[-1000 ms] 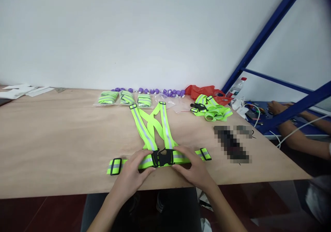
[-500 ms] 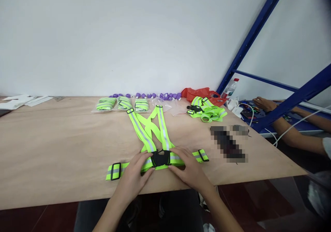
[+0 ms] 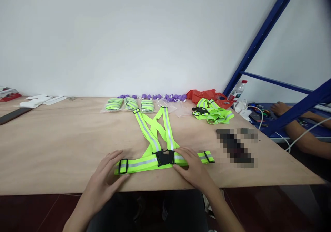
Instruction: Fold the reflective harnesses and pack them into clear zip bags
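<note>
looks like a workshop, with its long worktable (image 3: 57, 149), bagged reflective straps (image 3: 131, 103) and blue metal frame (image 3: 261, 39)

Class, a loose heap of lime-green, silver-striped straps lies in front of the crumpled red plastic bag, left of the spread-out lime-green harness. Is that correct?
No, the side is wrong: the head view shows the heap of lime-green straps to the right of the spread-out harness, in front of the red plastic bag.

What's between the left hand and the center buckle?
Head view: a striped green strap, with a black slider near the left hand, reaches the center buckle.
</note>
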A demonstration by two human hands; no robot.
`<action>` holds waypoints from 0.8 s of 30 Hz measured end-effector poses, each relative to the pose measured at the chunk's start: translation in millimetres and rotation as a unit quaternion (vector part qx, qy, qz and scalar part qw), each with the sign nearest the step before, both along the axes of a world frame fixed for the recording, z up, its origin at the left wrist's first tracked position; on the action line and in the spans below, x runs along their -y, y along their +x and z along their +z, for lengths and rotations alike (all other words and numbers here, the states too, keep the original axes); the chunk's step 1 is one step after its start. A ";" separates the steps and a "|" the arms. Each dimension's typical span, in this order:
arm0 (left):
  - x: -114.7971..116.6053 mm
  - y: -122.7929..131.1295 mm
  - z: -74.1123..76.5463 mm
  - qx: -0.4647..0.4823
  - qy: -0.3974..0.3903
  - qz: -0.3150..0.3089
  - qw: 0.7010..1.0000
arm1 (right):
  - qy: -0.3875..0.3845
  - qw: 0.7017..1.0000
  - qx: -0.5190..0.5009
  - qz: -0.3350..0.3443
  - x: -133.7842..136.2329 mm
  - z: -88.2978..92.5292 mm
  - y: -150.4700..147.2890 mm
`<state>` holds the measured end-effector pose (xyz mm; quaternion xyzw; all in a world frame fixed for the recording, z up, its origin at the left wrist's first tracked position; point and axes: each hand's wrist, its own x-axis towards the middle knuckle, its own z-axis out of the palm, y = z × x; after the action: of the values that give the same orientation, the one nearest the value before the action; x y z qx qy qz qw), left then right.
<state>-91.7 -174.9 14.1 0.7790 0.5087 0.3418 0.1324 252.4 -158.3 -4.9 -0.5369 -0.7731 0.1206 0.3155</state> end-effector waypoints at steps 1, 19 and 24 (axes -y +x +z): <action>-0.5 -6.6 -3.1 -0.005 -0.019 0.003 1.000 | 0.004 1.000 0.003 0.001 -0.4 -0.4 -0.4; -10.1 -14.7 9.6 0.022 -0.126 -0.074 0.989 | -0.043 0.995 0.001 -0.094 10.9 -3.7 116.4; -15.6 -14.9 12.5 -0.013 -0.113 -0.098 0.989 | -0.097 0.993 -0.011 -0.058 6.7 0.7 123.7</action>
<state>-106.6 -159.3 26.6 0.8092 0.4672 0.2574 0.2463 376.2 -165.0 -4.2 -0.6077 -0.7216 0.1826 0.2768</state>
